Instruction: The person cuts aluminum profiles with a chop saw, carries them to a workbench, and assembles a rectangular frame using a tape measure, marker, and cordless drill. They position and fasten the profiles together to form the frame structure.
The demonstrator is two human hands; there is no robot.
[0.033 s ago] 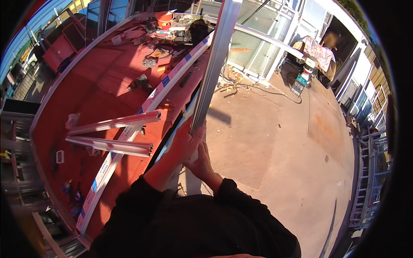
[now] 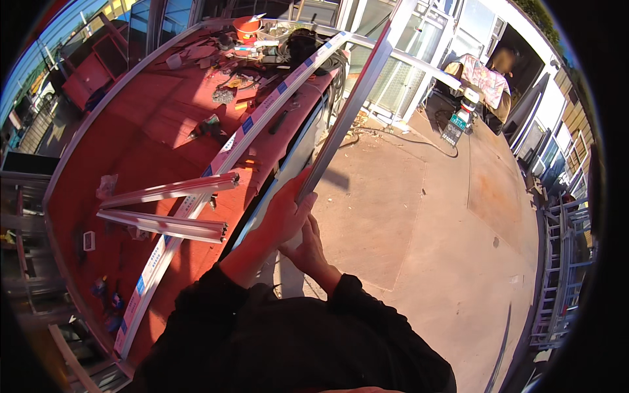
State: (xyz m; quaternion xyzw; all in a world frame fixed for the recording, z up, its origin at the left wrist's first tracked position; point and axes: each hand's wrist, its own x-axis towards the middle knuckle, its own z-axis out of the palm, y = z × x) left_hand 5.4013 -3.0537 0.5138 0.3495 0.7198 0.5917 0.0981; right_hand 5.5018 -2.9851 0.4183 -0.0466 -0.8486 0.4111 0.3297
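Grips the low end of a long grey metal bar (image 2: 359,98) with the left hand (image 2: 285,213), fingers curled snugly round it. Has the right hand (image 2: 311,249) bent just below, close against the left one; cannot tell how far open, or whether holding the bar too. Has the bar out in front, above the floor (image 2: 393,216), in front of part of the glass panels (image 2: 409,78). Points it up and away, leaning to the right, with the long side running from the hands to the top edge of view.

Has a big red-topped table (image 2: 147,131) just to the left. Shows on it a long white strip (image 2: 264,105), slanting the same general way, with two short metal bars (image 2: 144,221) lying across it, right ends spread apart. Shows blue and white print along the strip, too small to read. Has a power tool (image 2: 206,128) past the strip, and a red bucket (image 2: 247,27) among bits and scraps at the far end.

Has a green and dark machine (image 2: 457,121) on the floor to the right, with pale marks on the front, near a loose cable (image 2: 419,139). Shows a flowery cloth (image 2: 481,72) behind, and ladders (image 2: 557,275) along the right edge
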